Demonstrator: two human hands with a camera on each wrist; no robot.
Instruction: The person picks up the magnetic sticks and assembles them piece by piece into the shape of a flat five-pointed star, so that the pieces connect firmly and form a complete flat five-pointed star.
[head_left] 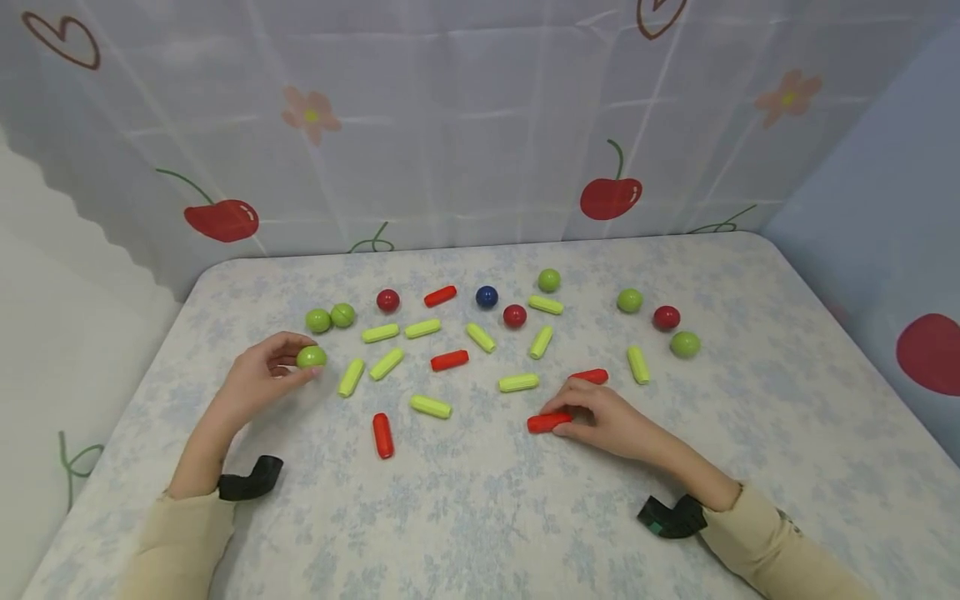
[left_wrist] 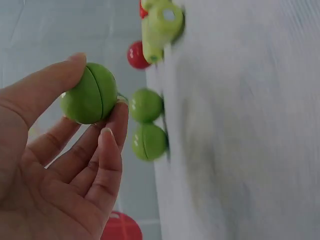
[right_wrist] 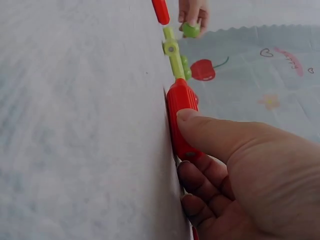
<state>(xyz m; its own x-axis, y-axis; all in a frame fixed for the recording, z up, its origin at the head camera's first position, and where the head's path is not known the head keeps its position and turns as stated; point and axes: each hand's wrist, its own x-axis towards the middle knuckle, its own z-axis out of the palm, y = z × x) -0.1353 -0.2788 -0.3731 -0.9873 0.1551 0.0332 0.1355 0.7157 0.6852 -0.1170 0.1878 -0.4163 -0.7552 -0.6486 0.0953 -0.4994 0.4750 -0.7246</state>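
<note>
My left hand [head_left: 258, 377] pinches a green ball [left_wrist: 92, 95] between thumb and fingers. A seam runs round the ball, which is held above the table at the left. Two more green balls [head_left: 318, 321] sit side by side just beyond that hand. At right of centre, my right hand [head_left: 611, 418] grips a short red ribbed cylinder [right_wrist: 179, 97], thumb on one side and fingers on the other, close over the tabletop. Another red cylinder [head_left: 591, 377] lies just behind the right hand, partly hidden by it.
Several yellow-green cylinders [head_left: 431, 407] and red cylinders [head_left: 382, 435] lie scattered across the patterned table [head_left: 450, 525]. Toward the back are red balls [head_left: 387, 301], a dark blue ball [head_left: 487, 297] and more green balls [head_left: 686, 344]. A printed curtain [head_left: 450, 150] hangs behind the table's far edge.
</note>
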